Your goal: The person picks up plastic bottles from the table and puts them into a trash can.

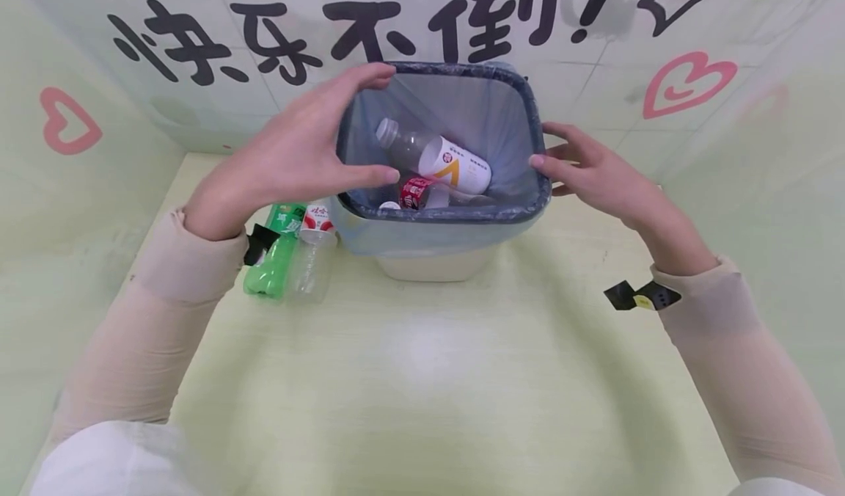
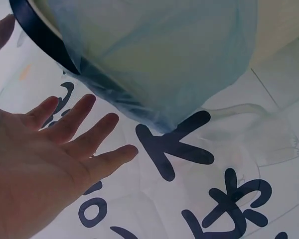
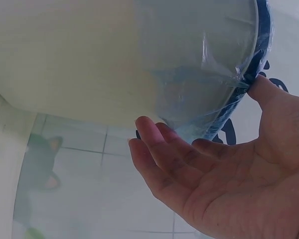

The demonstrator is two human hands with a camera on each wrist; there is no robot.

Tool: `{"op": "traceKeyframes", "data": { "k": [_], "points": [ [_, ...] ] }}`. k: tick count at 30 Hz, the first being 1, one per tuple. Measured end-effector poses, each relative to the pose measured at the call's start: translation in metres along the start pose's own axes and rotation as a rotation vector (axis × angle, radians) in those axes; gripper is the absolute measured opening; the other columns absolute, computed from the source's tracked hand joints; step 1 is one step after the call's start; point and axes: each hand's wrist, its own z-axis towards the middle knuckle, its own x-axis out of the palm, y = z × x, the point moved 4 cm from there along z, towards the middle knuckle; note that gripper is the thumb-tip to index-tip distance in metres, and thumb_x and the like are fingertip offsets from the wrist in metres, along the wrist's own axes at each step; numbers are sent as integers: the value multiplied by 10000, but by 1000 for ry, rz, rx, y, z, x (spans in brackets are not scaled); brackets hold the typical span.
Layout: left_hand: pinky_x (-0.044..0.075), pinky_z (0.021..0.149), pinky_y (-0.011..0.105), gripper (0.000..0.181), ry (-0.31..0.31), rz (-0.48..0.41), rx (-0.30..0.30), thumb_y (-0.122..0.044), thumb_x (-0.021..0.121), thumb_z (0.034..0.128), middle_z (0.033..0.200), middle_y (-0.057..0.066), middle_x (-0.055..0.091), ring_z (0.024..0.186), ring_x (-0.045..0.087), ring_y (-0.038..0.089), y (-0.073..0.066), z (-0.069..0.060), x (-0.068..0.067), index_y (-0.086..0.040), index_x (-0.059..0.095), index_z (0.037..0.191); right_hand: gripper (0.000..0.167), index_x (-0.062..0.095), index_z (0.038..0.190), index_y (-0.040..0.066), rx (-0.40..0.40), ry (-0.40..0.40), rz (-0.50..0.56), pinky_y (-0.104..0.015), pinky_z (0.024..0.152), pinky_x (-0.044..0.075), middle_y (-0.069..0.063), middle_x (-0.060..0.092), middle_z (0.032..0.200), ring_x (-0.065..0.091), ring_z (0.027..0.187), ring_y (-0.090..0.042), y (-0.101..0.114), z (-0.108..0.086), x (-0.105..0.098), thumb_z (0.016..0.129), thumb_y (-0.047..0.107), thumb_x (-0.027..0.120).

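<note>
Bag [image 1: 422, 241] lines bin [image 1: 432, 268], bottles [image 1: 462, 169] already inside, green bottle [image 1: 272, 276] and clear bottle [image 1: 309, 270] remain outside; left hand [image 1: 293, 147] spread, right hand [image 1: 601, 177] loose, thumb against rim [image 1: 449, 216].

We're seeing a cream tapered plastic bin [image 1: 432, 265], smooth, matt; thin translucent blue plastic liner [image 1: 449, 235], wrinkled, glossy in spots; translucent green plastic bottle [image 1: 269, 274], shiny; pale yellow-green tabletop [image 1: 429, 386], smooth, soft sheen; beige cloth sleeve [image 1: 141, 334], matt.
</note>
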Motion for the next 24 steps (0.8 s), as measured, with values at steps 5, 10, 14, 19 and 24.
{"op": "traceKeyframes", "data": {
  "k": [5,10,14,19,24],
  "points": [
    [240,1182,406,976,-21,18,-18,-437,800,817,1566,-14,358,1429,331,187,5,-3,-1,-182,238,1574,712,221,1583,190,-3,-1,-5,-470,1005,475,-156,482,1461,614,1132,-263,-3,0,2,1002,415,567],
    [246,1176,444,957,-34,4,-56,-417,786,839,1574,-7,349,1432,330,208,11,-10,-5,-204,221,1581,722,209,1586,183,-6,3,-3,-483,1017,464,-159,469,1472,596,1162,-289,-4,0,4,1003,420,562],
    [255,1168,480,946,-42,-30,-103,-401,776,852,1590,-31,319,1434,331,207,18,-17,-10,-233,203,1587,720,199,1588,170,-5,16,-2,-479,1025,457,-164,461,1475,579,1190,-301,-5,-1,4,1010,426,544],
    [274,1154,511,903,-55,-59,-142,-387,758,870,1590,-54,319,1428,346,197,28,-26,-14,-275,212,1581,700,214,1585,165,-7,24,2,-425,1017,470,-158,479,1451,560,1211,-264,-6,-3,4,1017,423,530],
    [278,1144,542,867,-68,-52,-160,-384,735,893,1589,-50,322,1428,349,212,34,-34,-17,-269,220,1581,693,225,1583,168,-15,23,-1,-388,998,487,-153,494,1439,566,1196,-239,-7,-4,3,1016,414,537]
  ]
}}
